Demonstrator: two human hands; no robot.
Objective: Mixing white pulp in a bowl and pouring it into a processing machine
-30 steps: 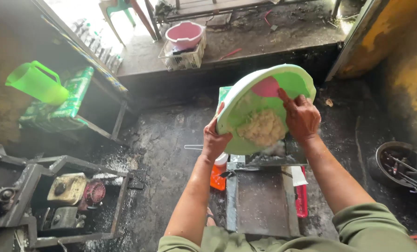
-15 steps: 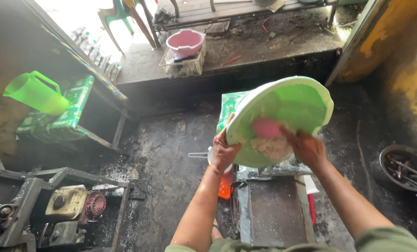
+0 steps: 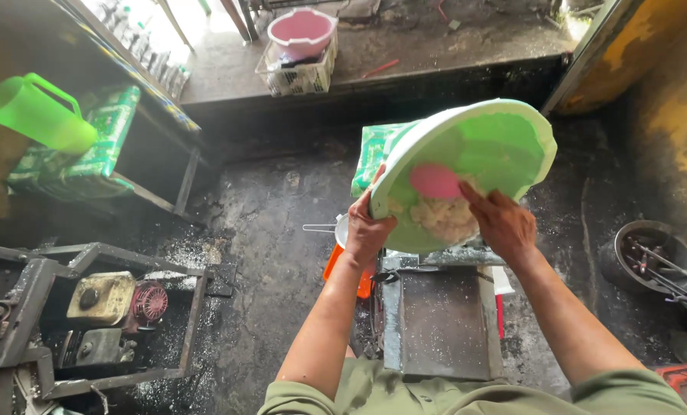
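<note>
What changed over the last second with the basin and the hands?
The green basin was tipped steeper, its rim swinging up. The right hand slid from the top rim down into the basin beside the white mash. The left hand kept its grip on the lower rim; the pink scoop stayed inside.

The right hand (image 3: pixel 505 224) has slid down inside the tilted basin (image 3: pixel 505 142).
</note>
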